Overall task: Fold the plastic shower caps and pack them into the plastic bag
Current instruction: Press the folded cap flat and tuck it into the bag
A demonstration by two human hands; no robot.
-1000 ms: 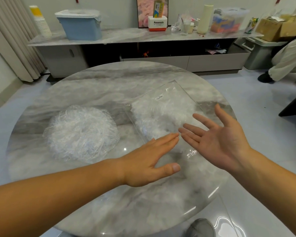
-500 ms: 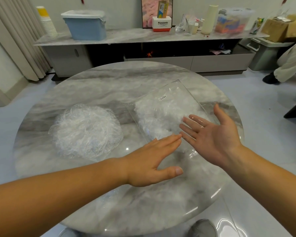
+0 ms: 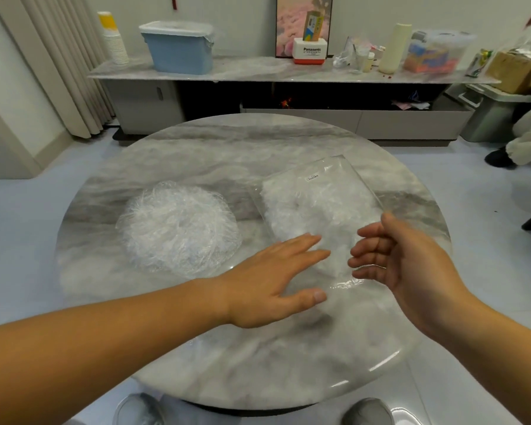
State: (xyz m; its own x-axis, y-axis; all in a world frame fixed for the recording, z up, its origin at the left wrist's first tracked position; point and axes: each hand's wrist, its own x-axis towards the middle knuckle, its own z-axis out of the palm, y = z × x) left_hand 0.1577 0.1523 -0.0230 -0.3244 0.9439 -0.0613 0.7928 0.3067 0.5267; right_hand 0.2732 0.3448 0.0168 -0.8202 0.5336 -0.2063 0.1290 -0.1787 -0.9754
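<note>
A round pile of crinkled clear shower caps lies on the left half of the round marble table. To its right lies a clear plastic bag holding white folded caps, a small label near its far end. My left hand is flat, palm down, fingers straight, over the bag's near end. My right hand hovers at the bag's right near edge, palm turned left, fingers loosely curled and holding nothing.
A long low marble sideboard stands behind the table with a blue bin, paper cups, a Panasonic box and other clutter. Another person's leg and shoe are at the far right. My shoes show under the table's near edge.
My right hand has turned from palm-up and flat to sideways with fingers curling, drifting slightly nearer. My left hand stays flat over the bag's near end. The view shifted a little.
</note>
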